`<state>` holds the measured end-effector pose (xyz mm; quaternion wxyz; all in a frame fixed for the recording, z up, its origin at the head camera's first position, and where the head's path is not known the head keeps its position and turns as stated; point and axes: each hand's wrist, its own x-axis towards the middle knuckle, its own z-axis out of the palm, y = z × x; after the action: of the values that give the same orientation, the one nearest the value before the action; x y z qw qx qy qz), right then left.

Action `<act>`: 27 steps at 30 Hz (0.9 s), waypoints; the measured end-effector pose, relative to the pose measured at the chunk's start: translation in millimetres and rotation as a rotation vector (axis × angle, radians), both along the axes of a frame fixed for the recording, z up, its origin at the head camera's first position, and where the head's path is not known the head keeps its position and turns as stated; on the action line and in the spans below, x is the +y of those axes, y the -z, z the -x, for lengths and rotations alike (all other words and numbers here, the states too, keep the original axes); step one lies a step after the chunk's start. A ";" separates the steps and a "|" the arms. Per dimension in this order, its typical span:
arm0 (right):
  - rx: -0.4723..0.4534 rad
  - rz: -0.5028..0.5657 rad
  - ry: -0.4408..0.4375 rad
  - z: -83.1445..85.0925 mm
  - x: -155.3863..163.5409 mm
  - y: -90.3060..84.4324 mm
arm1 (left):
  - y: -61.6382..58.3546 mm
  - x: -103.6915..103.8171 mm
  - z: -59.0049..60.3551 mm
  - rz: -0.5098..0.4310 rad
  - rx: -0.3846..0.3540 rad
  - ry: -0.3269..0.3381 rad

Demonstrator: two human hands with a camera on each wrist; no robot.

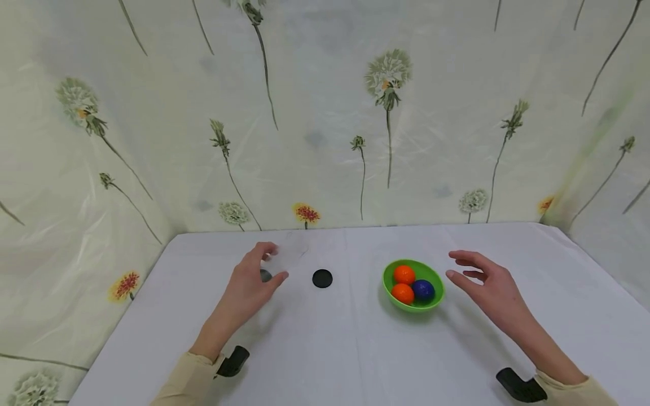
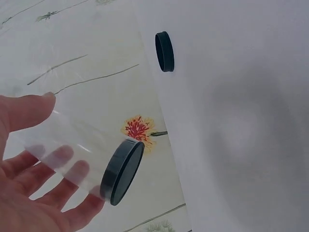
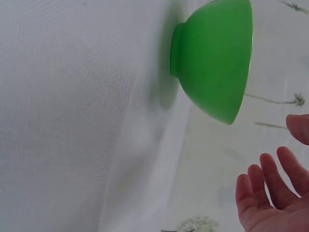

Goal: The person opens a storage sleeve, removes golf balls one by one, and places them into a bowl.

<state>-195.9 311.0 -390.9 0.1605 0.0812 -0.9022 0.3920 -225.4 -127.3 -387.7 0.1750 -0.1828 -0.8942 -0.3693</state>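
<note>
A clear plastic cylinder [image 2: 79, 140] with a dark end cap [image 2: 122, 172] is held tilted by my left hand [image 1: 249, 285], thumb on one side and fingers curled round the other. In the head view its transparent wall is faint, and the hand partly hides its dark end. Just right of it a round black lid [image 1: 322, 278] lies on the table. Right of the lid, a green bowl [image 1: 424, 308] contains two orange balls [image 1: 404, 274] and a dark blue ball [image 1: 424, 290]. My right hand [image 1: 490, 287] hovers beside the bowl, fingers relaxed and apart from it, holding nothing.
A white cloth covers the table [image 1: 315, 349]. Behind it and along the sides hangs a pale curtain [image 1: 315, 169] printed with dandelions and other flowers. Each wrist carries a black camera mount [image 1: 233, 361] near its beige sleeve.
</note>
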 end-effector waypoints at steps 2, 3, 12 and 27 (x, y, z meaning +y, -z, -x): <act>-0.003 -0.001 0.004 -0.6 1.7 1.1 | 0.5 -0.7 2.3 -0.036 -0.017 -0.016; -0.004 -0.002 0.004 -0.8 2.5 1.5 | 0.9 -0.9 3.6 -0.056 -0.028 -0.022; 0.003 -0.020 0.019 -2.6 11.1 7.7 | 7.0 -1.6 13.7 -0.248 -0.164 -0.044; -0.020 -0.012 0.041 -4.8 20.1 18.2 | 17.7 3.7 31.5 -0.403 -0.246 -0.052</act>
<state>-191.1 331.1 -409.0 0.1588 0.0599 -0.9077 0.3838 -256.9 -123.7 -405.4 0.1070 -0.0749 -0.8214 -0.5552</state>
